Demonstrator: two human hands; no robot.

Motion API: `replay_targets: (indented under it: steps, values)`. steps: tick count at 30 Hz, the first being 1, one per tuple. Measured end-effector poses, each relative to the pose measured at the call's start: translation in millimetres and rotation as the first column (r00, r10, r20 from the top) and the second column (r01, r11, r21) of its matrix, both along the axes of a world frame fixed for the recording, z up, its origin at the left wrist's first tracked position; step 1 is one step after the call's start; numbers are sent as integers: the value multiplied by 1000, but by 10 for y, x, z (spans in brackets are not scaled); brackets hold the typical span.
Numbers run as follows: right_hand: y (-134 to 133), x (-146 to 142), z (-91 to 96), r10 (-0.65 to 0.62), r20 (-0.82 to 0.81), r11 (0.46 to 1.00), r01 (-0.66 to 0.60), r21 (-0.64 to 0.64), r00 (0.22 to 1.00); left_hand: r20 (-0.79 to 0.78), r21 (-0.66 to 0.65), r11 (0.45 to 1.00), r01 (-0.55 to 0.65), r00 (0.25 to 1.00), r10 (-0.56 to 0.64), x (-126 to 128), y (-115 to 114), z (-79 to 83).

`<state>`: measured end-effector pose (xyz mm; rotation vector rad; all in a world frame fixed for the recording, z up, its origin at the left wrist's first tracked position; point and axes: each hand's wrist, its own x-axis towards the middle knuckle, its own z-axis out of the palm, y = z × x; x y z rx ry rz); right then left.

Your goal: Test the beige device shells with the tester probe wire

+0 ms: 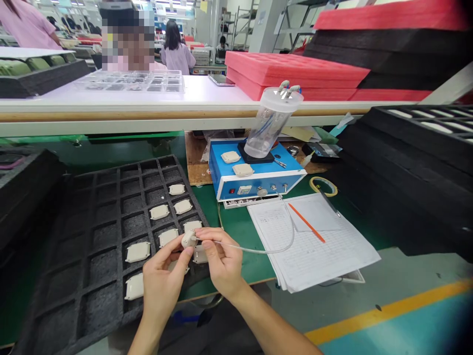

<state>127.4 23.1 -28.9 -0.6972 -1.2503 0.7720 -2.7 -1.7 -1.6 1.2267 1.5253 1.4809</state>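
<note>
Between the thumb and fingers of my left hand point(164, 276) is a small cream plastic case point(188, 239), tilted up above the tray. My right hand point(226, 265) pinches the end of a thin clear tube point(264, 252) against the case; whether the tip sits inside it is too small to tell. From there the tube loops to a fitting on the front of a blue control box point(258, 178). Under my hands lies a black foam tray point(99, 231) with several similar cream cases point(138, 252) in its right-hand compartments. Two more cases point(243, 170) rest on the box.
A clear cylinder point(266, 125) stands on the box. To its right lie written sheets point(314, 256), an orange stick point(306, 223), a pen point(330, 204) and a tape roll point(322, 186). Black foam stacks point(391, 182) flank the bench, and a shelf point(207, 116) crosses behind. A person sits opposite.
</note>
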Motion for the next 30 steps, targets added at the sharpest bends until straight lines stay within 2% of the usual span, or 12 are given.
replay_targets:
  steps: [30]
  values:
    - [-13, 3, 17, -23, 33, 1000, 24, -13, 999, -40, -4, 1000, 7, 999, -8, -15, -15, -21]
